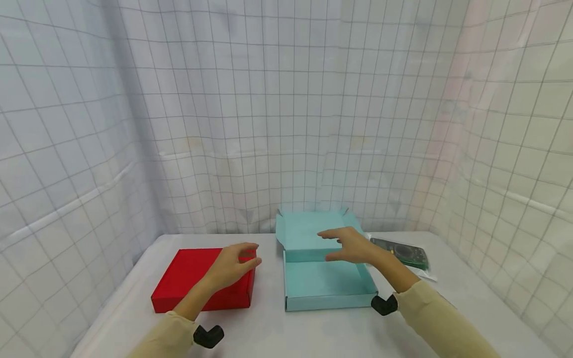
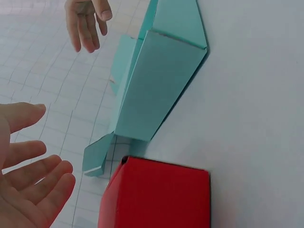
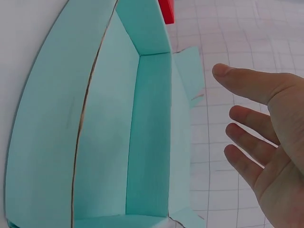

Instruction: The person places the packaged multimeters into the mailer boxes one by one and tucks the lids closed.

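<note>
Left hand (image 1: 229,267) over closed red box (image 1: 190,278), fingers loosely extended, holding nothing. Right hand (image 1: 351,245) over turquoise box (image 1: 322,279), likewise relaxed and ungripping. Turquoise box sits right of the red, a gap between (lid raised at the back). Farther right, dark device (image 1: 405,253), apparently in clear wrapping; forearm near it.

Before you, the flat red cardboard box (image 1: 193,268) lies left of the open turquoise cardboard box (image 1: 331,303), the oblong black-and-green device (image 1: 408,253) right.
</note>
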Available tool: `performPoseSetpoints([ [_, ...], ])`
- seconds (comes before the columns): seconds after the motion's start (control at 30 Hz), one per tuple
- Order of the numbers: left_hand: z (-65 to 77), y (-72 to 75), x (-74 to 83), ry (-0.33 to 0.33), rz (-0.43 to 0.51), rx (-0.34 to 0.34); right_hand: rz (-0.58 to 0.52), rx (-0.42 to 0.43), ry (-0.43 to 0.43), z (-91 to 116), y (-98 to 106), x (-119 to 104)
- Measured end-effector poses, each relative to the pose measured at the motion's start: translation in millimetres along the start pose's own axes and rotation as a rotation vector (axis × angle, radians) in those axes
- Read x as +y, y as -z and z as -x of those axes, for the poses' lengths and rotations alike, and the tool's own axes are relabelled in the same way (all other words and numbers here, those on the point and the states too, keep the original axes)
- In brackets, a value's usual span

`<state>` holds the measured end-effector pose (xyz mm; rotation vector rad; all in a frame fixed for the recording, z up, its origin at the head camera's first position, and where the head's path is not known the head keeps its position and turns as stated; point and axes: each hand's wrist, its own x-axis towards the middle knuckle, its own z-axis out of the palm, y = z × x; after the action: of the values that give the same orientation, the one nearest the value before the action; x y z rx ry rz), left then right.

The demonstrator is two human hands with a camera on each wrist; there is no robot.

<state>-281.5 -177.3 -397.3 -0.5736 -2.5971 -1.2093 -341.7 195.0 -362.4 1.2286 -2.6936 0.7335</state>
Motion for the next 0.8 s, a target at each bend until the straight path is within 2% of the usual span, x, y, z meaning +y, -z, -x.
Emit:
performPoseSetpoints([
  [0.2, -1.0, -24.7, 6.6, 0.041, 0.096, 0.021, 0.022, 0.024, -0.034, 12, 11, 18],
  [0.4, 1.7, -49.0, 18.9, 0.116, 0.200, 0.004, 0.016, 0.029, -0.125, 25, 20, 38],
  [0.63, 6.1, -70.6, 30.3, 0.185, 0.252, -0.076, -0.023, 0.058, -0.188, 40, 36, 57],
  [0.8, 10.9, -82.0, 29.7, 0.195, 0.234, -0.089, -0.033, 0.079, -0.243, 52, 42, 72],
])
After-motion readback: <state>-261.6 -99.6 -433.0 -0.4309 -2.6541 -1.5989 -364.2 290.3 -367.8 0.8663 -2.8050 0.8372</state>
